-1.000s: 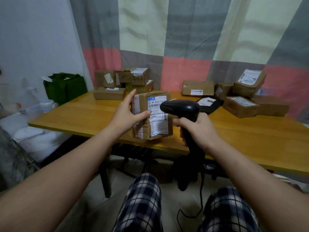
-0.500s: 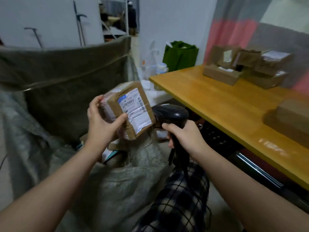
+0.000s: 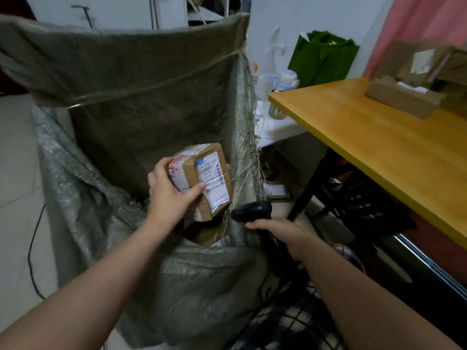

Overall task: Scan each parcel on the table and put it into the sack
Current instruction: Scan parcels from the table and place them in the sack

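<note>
My left hand [image 3: 169,195] grips a brown cardboard parcel [image 3: 205,178] with a white barcode label, holding it over the open mouth of the large grey-green woven sack [image 3: 141,97]. Another parcel [image 3: 211,234] lies inside the sack just below it. My right hand [image 3: 283,234] holds a black handheld scanner [image 3: 252,210] by its handle, low beside the sack's right edge, with its head pointing left. More brown parcels [image 3: 404,97] sit on the wooden table [image 3: 379,137] at the upper right.
A green bag [image 3: 323,56] and a white bottle [image 3: 286,80] stand behind the table's left corner. A small parcel [image 3: 275,192] lies on the floor under the table. A black cable [image 3: 32,248] runs along the floor at the left. My checked trousers fill the bottom.
My view has swung left from the table to the sack. My left hand has carried the parcel down over the sack's opening, and my right hand has lowered the scanner.
</note>
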Demonstrator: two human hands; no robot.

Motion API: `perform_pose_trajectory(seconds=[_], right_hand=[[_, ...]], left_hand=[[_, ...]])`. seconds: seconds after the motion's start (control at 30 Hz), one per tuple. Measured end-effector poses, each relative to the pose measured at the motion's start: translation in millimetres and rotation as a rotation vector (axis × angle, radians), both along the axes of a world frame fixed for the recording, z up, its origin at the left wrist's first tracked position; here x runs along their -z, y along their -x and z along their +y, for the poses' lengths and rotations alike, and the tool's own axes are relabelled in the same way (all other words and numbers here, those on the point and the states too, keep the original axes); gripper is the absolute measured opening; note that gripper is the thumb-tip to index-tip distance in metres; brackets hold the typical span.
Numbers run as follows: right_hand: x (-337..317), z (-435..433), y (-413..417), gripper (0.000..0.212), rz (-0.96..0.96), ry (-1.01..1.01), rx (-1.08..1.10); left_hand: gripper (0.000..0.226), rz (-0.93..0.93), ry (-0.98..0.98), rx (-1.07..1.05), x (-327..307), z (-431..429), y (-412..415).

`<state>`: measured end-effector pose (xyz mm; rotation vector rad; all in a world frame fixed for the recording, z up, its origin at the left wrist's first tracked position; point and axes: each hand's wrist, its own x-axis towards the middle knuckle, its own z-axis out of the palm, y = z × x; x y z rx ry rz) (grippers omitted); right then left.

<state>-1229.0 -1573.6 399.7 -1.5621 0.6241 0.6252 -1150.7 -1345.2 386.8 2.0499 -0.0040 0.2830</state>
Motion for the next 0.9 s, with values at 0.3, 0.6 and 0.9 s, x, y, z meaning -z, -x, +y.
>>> perform_pose_trajectory(seconds=[0.3,0.6,0.9], right_hand=[[-30.7,-39.6,26.0,0.024,-0.526,0.276,0.507],[-46.7,-36.2,48.5,0.027,-0.685,0.363,0.567],[-23.7,-55.1,38.7,0.040,-0.568,0.556,0.549]], left_hand=[[0.084,0.025,-0.137,-0.019,-6.2,-31.0,-6.7],[0.090,0.213,-0.431,0.251,-1.3,-85.5,-23.1],[0.093,0.362,-0.414,0.483,-7.9,-107.8,-27.5]])
